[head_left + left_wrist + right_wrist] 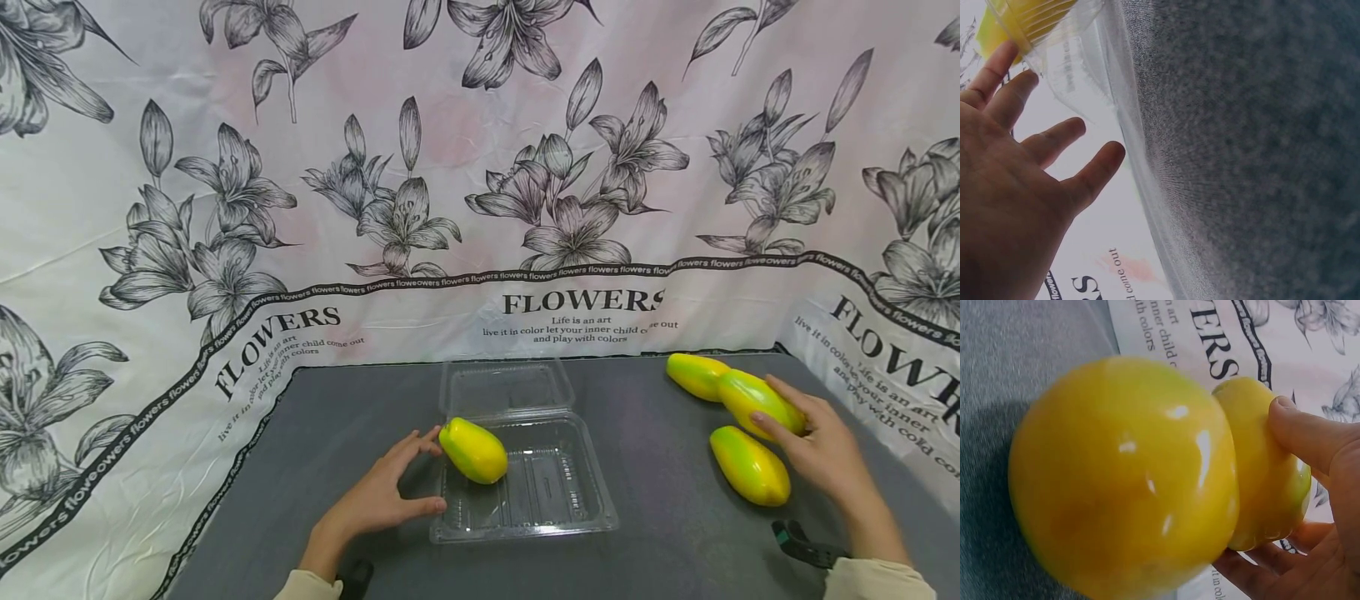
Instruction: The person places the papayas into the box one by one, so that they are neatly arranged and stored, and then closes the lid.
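Observation:
A yellow-green papaya [474, 451] lies at the left side of an open clear plastic clamshell box [543, 487]. My left hand [379, 492] is at the box's left side, fingers spread, fingertips close to that papaya; whether they touch it, I cannot tell. In the left wrist view, the clear wall stands partly between the fingers and the papaya [1038, 19]. At the right, my right hand [828, 442] grips a second papaya [757, 402] between thumb and fingers. Nearer to me lies another papaya [750, 465], large in front of the right wrist view [1122, 475].
One more papaya [693, 376] lies at the back right, by the far end of the gripped one. The box's lid [506, 388] is folded back toward the flower-printed cloth [450, 325], which rises behind the grey table [645, 533] and along its sides.

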The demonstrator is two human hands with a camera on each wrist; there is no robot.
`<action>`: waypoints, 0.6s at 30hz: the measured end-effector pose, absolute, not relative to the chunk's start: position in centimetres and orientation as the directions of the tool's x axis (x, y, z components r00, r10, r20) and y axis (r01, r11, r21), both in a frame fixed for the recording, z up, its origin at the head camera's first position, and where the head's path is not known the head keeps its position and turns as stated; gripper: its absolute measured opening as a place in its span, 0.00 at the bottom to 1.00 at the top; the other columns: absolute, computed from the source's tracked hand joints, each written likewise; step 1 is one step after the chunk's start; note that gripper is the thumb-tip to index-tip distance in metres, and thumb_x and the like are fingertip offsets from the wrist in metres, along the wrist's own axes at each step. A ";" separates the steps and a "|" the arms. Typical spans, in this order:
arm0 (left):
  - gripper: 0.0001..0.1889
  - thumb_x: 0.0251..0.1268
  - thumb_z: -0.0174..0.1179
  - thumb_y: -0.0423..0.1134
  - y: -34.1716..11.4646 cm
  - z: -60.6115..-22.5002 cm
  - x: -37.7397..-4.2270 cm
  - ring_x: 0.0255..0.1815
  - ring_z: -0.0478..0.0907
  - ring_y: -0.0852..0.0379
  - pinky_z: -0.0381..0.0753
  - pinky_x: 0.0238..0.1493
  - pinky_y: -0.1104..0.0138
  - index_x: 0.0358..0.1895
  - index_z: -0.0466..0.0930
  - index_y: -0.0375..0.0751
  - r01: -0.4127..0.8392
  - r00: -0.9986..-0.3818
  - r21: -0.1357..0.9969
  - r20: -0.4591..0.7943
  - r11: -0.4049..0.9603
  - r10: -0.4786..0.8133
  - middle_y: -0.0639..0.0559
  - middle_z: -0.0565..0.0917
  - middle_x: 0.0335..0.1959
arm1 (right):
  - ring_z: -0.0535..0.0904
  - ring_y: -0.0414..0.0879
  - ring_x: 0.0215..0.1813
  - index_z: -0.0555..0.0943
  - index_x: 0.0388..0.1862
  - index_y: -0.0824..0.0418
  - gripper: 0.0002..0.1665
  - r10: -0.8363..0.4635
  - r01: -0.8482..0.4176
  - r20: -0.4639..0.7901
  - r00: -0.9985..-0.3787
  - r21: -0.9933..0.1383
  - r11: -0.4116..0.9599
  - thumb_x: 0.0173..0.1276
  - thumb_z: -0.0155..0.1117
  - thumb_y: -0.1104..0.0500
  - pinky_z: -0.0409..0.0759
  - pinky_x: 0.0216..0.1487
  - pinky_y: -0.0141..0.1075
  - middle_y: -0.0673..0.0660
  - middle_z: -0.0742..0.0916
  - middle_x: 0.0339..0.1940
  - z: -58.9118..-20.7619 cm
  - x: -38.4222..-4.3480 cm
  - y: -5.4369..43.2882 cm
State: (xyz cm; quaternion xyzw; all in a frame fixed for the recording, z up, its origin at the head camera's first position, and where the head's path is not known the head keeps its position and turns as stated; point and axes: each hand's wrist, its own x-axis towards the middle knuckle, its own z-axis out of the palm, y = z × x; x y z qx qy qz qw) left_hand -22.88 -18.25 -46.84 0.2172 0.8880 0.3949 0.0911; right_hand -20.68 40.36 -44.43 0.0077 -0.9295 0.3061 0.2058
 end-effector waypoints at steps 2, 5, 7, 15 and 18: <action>0.29 0.58 0.74 0.55 -18.3 -46.8 -22.9 0.86 0.43 0.40 0.48 0.73 0.25 0.62 0.73 0.63 0.315 -0.889 0.740 0.011 0.594 0.457 0.66 0.58 0.82 | 0.67 0.74 0.60 0.62 0.80 0.62 0.38 0.115 -0.132 0.382 -0.917 -0.564 0.815 0.77 0.61 0.51 0.66 0.47 0.65 0.82 0.71 0.65 -44.3 -20.7 40.0; 0.29 0.58 0.74 0.56 -18.3 -46.8 -22.8 0.86 0.44 0.40 0.48 0.73 0.25 0.61 0.72 0.64 0.316 -0.890 0.735 0.012 0.599 0.456 0.66 0.58 0.82 | 0.67 0.74 0.60 0.61 0.80 0.61 0.39 0.116 -0.131 0.374 -0.920 -0.573 0.809 0.76 0.62 0.51 0.66 0.46 0.66 0.81 0.71 0.65 -44.1 -20.7 39.5; 0.29 0.57 0.74 0.57 -18.2 -46.8 -22.8 0.86 0.44 0.41 0.48 0.73 0.25 0.61 0.72 0.65 0.313 -0.891 0.734 0.008 0.603 0.453 0.68 0.57 0.82 | 0.67 0.74 0.60 0.61 0.80 0.61 0.40 0.111 -0.135 0.373 -0.921 -0.573 0.808 0.76 0.62 0.51 0.68 0.46 0.63 0.81 0.71 0.65 -44.0 -20.7 39.3; 0.30 0.57 0.74 0.57 -18.3 -46.9 -22.8 0.86 0.44 0.43 0.49 0.74 0.26 0.61 0.73 0.64 0.340 -0.882 0.732 0.029 0.591 0.471 0.71 0.57 0.81 | 0.68 0.65 0.55 0.63 0.80 0.60 0.41 0.081 -0.179 0.407 -0.910 -0.560 0.809 0.74 0.66 0.52 0.64 0.39 0.27 0.78 0.73 0.63 -43.6 -20.7 38.3; 0.30 0.57 0.74 0.57 -18.3 -46.9 -22.8 0.86 0.44 0.43 0.50 0.74 0.26 0.62 0.73 0.63 0.352 -0.877 0.730 0.039 0.586 0.478 0.70 0.57 0.82 | 0.67 0.65 0.56 0.62 0.80 0.60 0.41 0.067 -0.193 0.408 -0.910 -0.562 0.805 0.74 0.66 0.52 0.63 0.38 0.27 0.78 0.72 0.63 -43.4 -20.7 37.9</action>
